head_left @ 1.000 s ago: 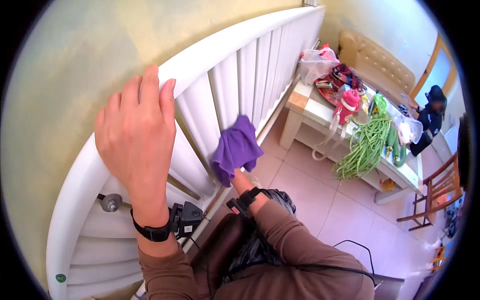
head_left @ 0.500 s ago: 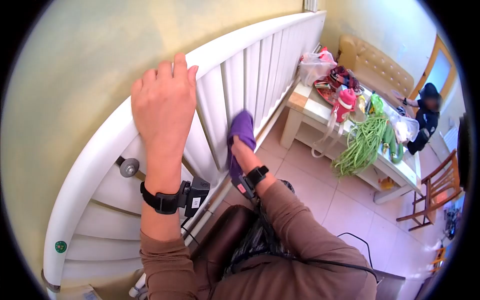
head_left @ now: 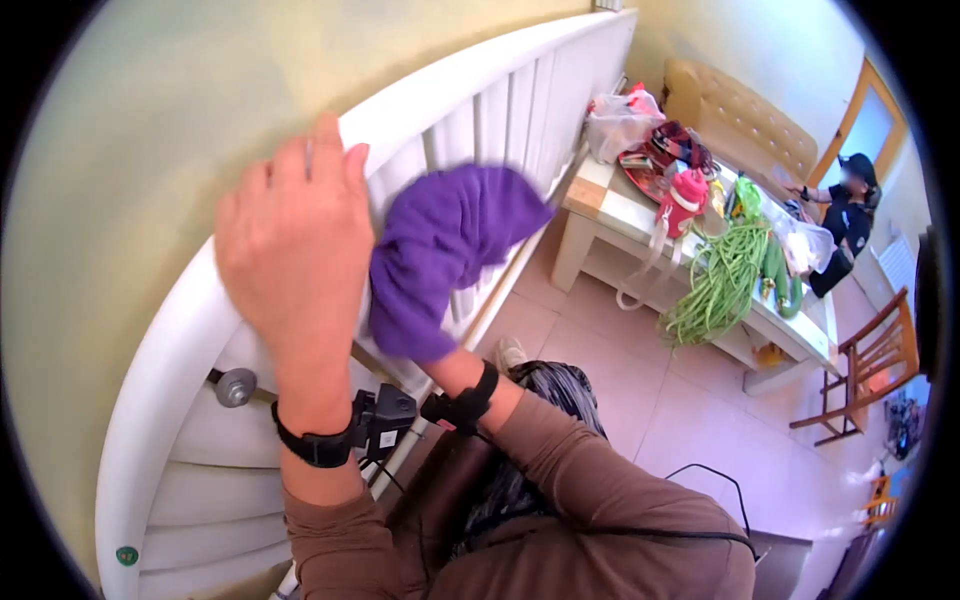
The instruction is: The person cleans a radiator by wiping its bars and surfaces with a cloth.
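A white slatted panel with a curved top rail, much like a headboard, stands against the wall. My left hand grips this rail, its fingers bent over the top edge and its thumb on the near side. Just to the right, a purple cloth lies bunched against the slats, blurred at its edges. My right hand holds the cloth, which hides its fingers; only the part by the wrist shows. Each wrist wears a black strap, and a small black box sits beside the left one.
A white table stands to the right, bearing long green beans, a pink bottle and plastic bags. Beyond it are a tan sofa and a person. A wooden chair is at far right.
My right hand has moved the purple cloth up the slats, close to my left hand, and the cloth now spreads wider. My left hand stays on the rail. The view has shifted slightly.
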`<state>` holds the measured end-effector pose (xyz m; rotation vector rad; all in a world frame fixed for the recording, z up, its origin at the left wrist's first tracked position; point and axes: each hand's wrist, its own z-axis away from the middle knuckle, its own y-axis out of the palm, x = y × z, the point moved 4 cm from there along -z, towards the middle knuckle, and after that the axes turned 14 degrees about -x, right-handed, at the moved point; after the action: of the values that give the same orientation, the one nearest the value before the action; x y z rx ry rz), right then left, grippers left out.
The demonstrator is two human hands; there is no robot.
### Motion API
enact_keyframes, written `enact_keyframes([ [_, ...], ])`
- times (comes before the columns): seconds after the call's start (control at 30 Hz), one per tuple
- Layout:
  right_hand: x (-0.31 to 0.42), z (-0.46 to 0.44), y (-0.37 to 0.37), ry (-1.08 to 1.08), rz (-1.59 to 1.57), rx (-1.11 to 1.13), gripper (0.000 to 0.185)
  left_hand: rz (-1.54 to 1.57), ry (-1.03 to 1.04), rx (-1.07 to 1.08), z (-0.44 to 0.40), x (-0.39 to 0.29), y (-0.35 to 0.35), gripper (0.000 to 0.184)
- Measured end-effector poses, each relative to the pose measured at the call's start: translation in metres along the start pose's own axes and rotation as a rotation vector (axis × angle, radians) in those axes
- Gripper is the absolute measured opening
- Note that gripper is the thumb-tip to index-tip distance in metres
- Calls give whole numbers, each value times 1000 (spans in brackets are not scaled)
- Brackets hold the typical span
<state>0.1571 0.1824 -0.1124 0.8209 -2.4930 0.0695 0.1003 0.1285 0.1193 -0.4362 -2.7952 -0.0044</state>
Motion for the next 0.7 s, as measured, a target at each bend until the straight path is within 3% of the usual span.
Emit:
enact_keyframes([
  [0.17,-46,144,-32,347,282,485,38,-41,13,13,-1,-1,0,20],
  [0.3,-65,197,-67,561,414,641,36,-50,4,8,0,-3,0,20],
  [0.5,-61,200,-82,639,485,552,34,-6,22,-42,1,1,-2,21],
  [0.7,-38,141,-55,511,429,261,32,14,40,32,5,5,3,23],
])
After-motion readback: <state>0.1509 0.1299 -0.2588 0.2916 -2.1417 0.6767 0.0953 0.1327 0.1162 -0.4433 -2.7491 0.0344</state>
